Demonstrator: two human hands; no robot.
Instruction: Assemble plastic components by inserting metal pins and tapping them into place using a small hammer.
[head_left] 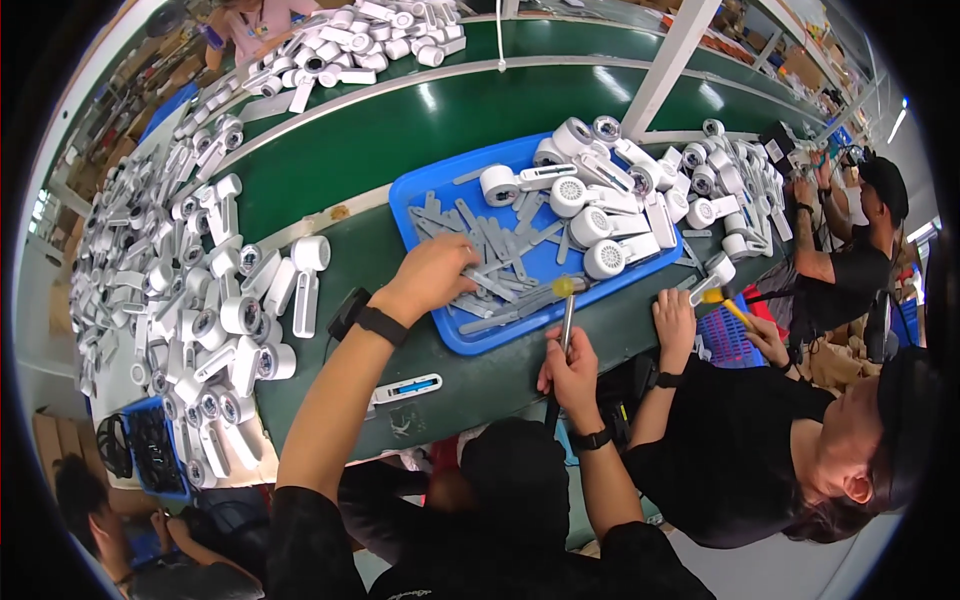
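My left hand [437,274] reaches over the left side of a blue tray [462,342], its fingers closed at a heap of long grey plastic strips [495,240]. A strip seems pinched there, though the fingertips partly cover it. In my right hand [571,378] is a mallet [565,288] with a yellowish head, metal shaft and dark grip, held upright by the tray's near edge. White handheld fans [590,224] with round heads are piled in the tray's right half. On the table before the tray lies a white fan handle [407,388], a blue part inside it.
Many white fans [240,315] crowd the left side, with more beyond the green belt [400,125]. At right a co-worker's hand [675,325] rests by the tray; their other hand holds a yellow-headed mallet [735,305]. A dark-capped head [515,480] is below my arms.
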